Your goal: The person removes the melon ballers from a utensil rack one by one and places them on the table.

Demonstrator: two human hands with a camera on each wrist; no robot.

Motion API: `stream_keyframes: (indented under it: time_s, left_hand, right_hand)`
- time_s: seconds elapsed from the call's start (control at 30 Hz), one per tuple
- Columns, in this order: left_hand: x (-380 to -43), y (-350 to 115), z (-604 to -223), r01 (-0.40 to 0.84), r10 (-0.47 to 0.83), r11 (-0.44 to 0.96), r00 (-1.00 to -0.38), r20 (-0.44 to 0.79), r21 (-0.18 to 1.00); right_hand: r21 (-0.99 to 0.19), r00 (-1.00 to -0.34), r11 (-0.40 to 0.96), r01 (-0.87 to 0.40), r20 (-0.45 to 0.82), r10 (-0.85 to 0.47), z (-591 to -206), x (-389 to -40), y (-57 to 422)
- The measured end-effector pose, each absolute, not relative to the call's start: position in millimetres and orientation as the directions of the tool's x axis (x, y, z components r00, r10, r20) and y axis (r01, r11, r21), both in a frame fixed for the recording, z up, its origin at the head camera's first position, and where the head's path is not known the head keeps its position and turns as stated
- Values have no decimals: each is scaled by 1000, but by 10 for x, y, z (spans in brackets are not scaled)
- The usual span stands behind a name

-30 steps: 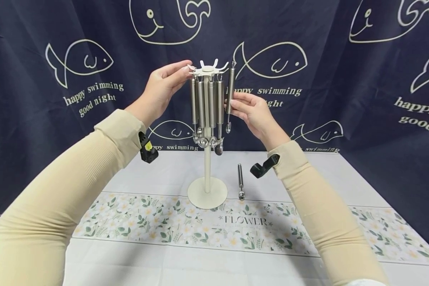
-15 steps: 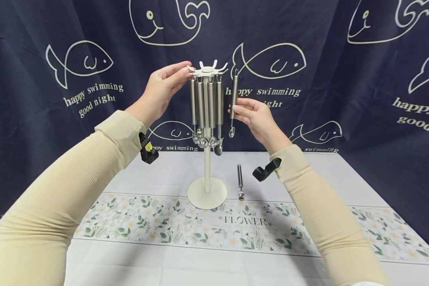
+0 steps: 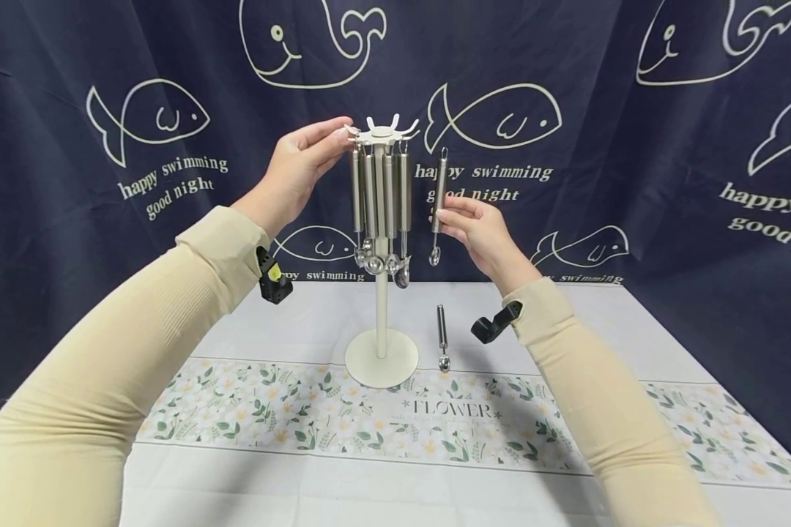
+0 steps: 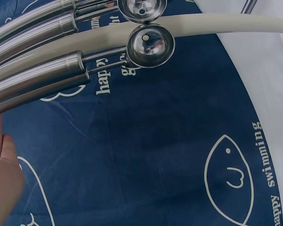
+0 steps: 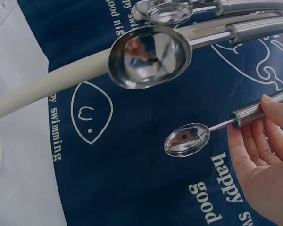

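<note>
A cream rack [image 3: 381, 311] with a round base and a crown of hooks stands on the table. Steel scoops [image 3: 390, 194] hang from it, handles up and bowls down. My left hand [image 3: 293, 172] pinches the tip of a hook on the rack's left side. To the right of the rack, my right hand [image 3: 481, 233] holds a melon baller [image 3: 440, 190] by the lower handle, between thumb and fingers. It is nearly upright and apart from the rack. The right wrist view shows its small oval bowl [image 5: 187, 141] with a hole, below a larger hanging scoop [image 5: 148, 56].
Another steel melon baller [image 3: 442, 333] lies on the table, right of the rack's base. A floral strip [image 3: 270, 410] crosses the white tablecloth [image 3: 237, 483]. Behind hangs a dark blue curtain [image 3: 316, 190] with fish drawings.
My right hand has moved right and down with the melon baller, away from the rack's right-hand hooks. The left hand has stayed at its hook.
</note>
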State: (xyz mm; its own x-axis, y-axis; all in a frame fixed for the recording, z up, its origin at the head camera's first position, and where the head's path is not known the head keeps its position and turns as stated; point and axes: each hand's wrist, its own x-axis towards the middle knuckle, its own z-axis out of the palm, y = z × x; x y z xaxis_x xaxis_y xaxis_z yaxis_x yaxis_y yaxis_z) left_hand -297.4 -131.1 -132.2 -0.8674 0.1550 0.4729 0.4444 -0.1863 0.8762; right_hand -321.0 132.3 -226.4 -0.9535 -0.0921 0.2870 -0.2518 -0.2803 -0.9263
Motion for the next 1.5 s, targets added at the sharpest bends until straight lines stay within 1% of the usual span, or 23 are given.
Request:
stream_keyframes:
  time_s: [0.33, 0.57, 0.87, 1.2, 1.5]
  left_hand:
    - [-2971, -1301, -1318, 456, 143, -183, -864, 482, 871]
    - [-2988, -1307, -1338, 454, 139, -178, -867, 479, 873]
    - [-2986, -1304, -1347, 460, 141, -189, -861, 488, 867]
    - [-3006, -1317, -1354, 471, 143, -176, -857, 496, 864]
    - [-3022, -1322, -1355, 479, 144, -170, -852, 503, 861]
  right_hand:
    - [-960, -977, -211, -183, 202, -74, -2414, -3258, 1406]
    - [-964, -987, -234, -127, 147, -69, -2538, -3291, 1472]
    - [-965, -991, -240, -101, 118, -61, -2687, -3329, 1561]
    - [-994, -998, -106, -37, 42, -47, -2914, -3384, 1607]
    - [-995, -1000, -97, 2, 0, -24, -3085, -3409, 1659]
